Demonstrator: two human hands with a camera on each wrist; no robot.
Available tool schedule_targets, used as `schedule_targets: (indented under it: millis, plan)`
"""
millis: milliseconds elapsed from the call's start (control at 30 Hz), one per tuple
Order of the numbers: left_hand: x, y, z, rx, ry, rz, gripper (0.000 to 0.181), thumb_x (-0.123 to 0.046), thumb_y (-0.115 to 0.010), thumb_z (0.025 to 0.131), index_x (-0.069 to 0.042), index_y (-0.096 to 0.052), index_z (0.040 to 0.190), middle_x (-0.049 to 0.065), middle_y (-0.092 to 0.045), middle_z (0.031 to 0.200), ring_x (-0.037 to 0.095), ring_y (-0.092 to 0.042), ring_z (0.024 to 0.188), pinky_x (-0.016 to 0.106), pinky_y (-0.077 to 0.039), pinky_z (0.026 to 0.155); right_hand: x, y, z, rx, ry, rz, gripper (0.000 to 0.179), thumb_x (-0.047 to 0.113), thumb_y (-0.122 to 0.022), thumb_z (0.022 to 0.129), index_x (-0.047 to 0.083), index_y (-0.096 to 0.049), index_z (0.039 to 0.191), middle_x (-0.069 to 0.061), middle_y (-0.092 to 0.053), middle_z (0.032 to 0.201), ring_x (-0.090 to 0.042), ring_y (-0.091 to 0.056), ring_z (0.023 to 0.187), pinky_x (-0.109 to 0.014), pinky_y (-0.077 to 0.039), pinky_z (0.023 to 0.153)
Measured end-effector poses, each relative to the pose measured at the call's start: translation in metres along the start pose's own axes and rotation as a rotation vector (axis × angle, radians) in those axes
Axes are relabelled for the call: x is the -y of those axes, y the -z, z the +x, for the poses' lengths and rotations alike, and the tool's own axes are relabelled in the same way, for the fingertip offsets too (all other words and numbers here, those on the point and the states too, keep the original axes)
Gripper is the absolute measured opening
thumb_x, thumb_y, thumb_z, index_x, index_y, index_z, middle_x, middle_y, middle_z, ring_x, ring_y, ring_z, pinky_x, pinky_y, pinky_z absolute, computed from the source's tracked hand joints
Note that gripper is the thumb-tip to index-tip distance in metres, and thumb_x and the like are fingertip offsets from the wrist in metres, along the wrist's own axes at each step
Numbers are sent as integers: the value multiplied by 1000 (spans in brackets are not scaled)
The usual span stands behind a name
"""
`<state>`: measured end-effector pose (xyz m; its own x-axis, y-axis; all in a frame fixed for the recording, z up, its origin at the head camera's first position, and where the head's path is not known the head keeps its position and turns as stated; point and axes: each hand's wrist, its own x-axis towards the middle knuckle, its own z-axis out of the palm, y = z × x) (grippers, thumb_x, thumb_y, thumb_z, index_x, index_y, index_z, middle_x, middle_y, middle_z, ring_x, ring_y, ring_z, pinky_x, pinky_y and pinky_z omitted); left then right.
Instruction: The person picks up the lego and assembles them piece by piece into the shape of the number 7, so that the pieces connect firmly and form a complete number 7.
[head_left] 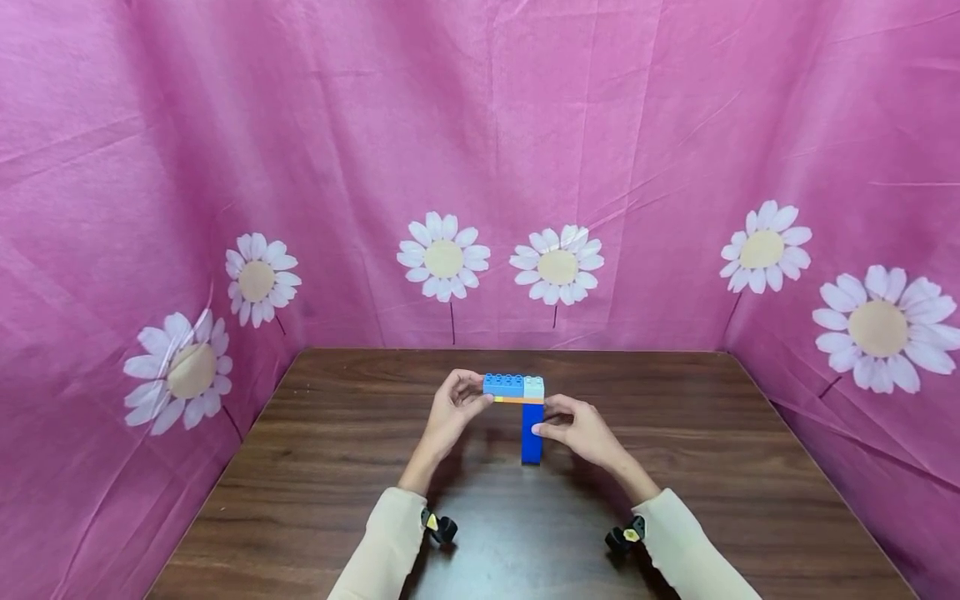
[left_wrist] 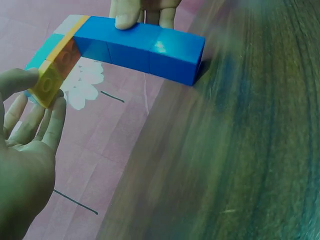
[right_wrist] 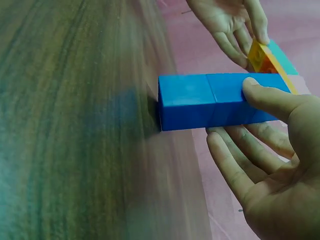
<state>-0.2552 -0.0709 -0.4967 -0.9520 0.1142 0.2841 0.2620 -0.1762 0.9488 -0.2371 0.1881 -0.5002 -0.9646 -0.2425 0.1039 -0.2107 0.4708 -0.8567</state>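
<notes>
A toy-brick structure stands on the table, shaped like an upside-down L. Its upright is a column of dark blue bricks [head_left: 531, 448] with the foot on the wood. Across the top runs a thin layer, orange brick [left_wrist: 65, 56] beside yellow brick [left_wrist: 48, 86], that juts out to the left. On that layer sit a light blue studded brick [head_left: 502, 385] and a whitish brick [head_left: 533, 388]. My left hand [head_left: 450, 412] pinches the jutting left end between thumb and fingers. With thumb in front and fingers behind, my right hand [head_left: 585, 430] grips the upper part of the column.
The brown wooden table [head_left: 337, 500] extends on all sides of the structure. A pink cloth [head_left: 495, 125] printed with white daisies hangs behind the table and along both sides. Small black wrist cameras sit at both sleeves.
</notes>
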Motion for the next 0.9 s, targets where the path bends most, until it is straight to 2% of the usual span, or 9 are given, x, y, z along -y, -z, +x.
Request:
schedule_targets:
  millis: [100, 300, 467, 567, 667, 767, 900]
  plan:
    - [1, 0, 2, -10, 7, 17, 36, 8, -78, 90, 8, -61, 122, 12, -70, 121, 12, -67, 107, 22, -57, 99, 0, 0, -1, 16, -11, 29, 42, 26, -85, 93, 2, -71, 125, -14, -77, 113, -21, -76, 97, -31, -64, 82]
    - [9, -3, 9, -41, 48, 31, 33, 5, -78, 91, 8, -63, 120, 9, -69, 115, 13, -69, 99, 23, -59, 91, -5, 1, -1, 21, -20, 88, 45, 21, -80, 97, -5, -65, 130, -22, -77, 115, -29, -79, 87, -43, -65, 79]
    - [18, -2, 16, -32, 104, 0, 25, 2, -73, 97, 9, -62, 118, 5, -68, 107, 28, -75, 99, 32, -63, 93, -5, 0, 1, 3, -99, 84, 36, 26, -79, 98, 1, -65, 120, -16, -79, 108, -27, -79, 82, -42, -64, 83]
    - [25, -2, 21, -39, 143, -19, 23, 3, -70, 99, 12, -61, 118, 7, -67, 105, 35, -75, 100, 41, -63, 96, -7, -3, 3, -13, -122, 63, 33, 27, -78, 99, 3, -65, 118, -13, -79, 106, -23, -79, 82, -42, -63, 86]
    - [30, -3, 25, -48, 168, 1, 23, 2, -69, 100, 14, -61, 119, 13, -68, 108, 40, -75, 102, 46, -63, 97, -9, -5, 6, -31, -130, 40, 31, 26, -76, 100, 2, -66, 118, -14, -80, 106, -22, -80, 83, -43, -63, 88]
    - [34, -4, 29, -54, 175, 46, 25, 1, -69, 100, 15, -62, 120, 22, -69, 113, 47, -74, 106, 48, -62, 98, -11, -7, 9, -49, -149, 24, 30, 24, -76, 101, 2, -67, 119, -14, -80, 105, -22, -80, 84, -42, -63, 88]
    - [37, -4, 33, -71, 170, 153, 26, -2, -70, 100, 14, -66, 120, 30, -71, 116, 53, -73, 106, 49, -63, 95, -10, -11, 13, -76, -175, -4, 30, 24, -75, 102, 1, -68, 120, -15, -80, 104, -23, -80, 84, -37, -61, 82]
